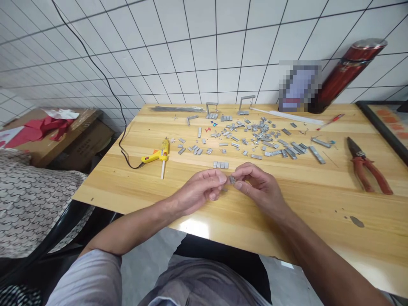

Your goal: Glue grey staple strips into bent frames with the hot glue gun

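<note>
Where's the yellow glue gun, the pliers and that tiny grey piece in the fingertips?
Yellow glue gun [163, 151]: head view, on its body.
Pliers [358, 154]: head view, near the pivot.
Tiny grey piece [232, 179]: head view, its visible middle.

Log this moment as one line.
right hand: pinching grey piece | left hand: close beside it, grip unclear | table: loose pieces beyond hands, glue gun left, pliers right
</note>
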Demonstrator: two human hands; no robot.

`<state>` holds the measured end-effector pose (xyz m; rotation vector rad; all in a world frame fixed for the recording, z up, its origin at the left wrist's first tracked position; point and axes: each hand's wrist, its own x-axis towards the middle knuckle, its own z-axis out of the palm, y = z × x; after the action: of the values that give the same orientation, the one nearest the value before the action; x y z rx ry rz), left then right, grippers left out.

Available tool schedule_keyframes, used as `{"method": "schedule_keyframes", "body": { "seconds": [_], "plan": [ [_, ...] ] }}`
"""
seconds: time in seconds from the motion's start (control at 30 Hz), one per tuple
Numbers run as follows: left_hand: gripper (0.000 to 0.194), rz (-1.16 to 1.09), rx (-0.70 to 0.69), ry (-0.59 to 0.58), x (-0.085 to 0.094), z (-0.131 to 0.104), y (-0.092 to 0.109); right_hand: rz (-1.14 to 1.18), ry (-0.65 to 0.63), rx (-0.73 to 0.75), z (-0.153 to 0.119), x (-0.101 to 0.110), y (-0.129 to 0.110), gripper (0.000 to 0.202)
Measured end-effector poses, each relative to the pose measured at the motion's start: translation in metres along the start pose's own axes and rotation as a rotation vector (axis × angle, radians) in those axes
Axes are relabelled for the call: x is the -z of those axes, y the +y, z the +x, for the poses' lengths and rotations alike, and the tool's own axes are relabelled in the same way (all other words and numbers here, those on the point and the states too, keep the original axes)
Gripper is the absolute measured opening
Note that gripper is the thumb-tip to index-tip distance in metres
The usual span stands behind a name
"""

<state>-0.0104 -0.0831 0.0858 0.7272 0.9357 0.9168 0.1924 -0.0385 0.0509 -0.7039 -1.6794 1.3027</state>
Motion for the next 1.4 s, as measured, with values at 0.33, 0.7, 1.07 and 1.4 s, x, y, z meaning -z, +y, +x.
{"method": "schedule_keyframes", "body": {
  "seconds": [0.33, 0.7, 1.07, 1.4],
  "plan": [
    [0.036, -0.005, 0.015, -0.029, 0.005, 0.001, -0.005, -0.031, -0.026, 0.047, -0.001, -0.003, 0.001, 0.014],
    [0.033, -0.064, -0.067, -0.011, -0.006, 0.001, -0.010, 0.087, -0.009, -0.049, -0.003, -0.004, 0.000, 0.020],
    [0.036, -0.081, -0.062, -0.007, -0.008, 0.002, -0.011, 0.063, 0.021, 0.002, -0.003, -0.005, 0.001, 0.017],
    [0.031, -0.077, -0.024, -0.020, -0.006, 0.001, -0.012, -0.045, 0.016, 0.061, -0.003, -0.005, 0.002, 0.013]
  ]
}}
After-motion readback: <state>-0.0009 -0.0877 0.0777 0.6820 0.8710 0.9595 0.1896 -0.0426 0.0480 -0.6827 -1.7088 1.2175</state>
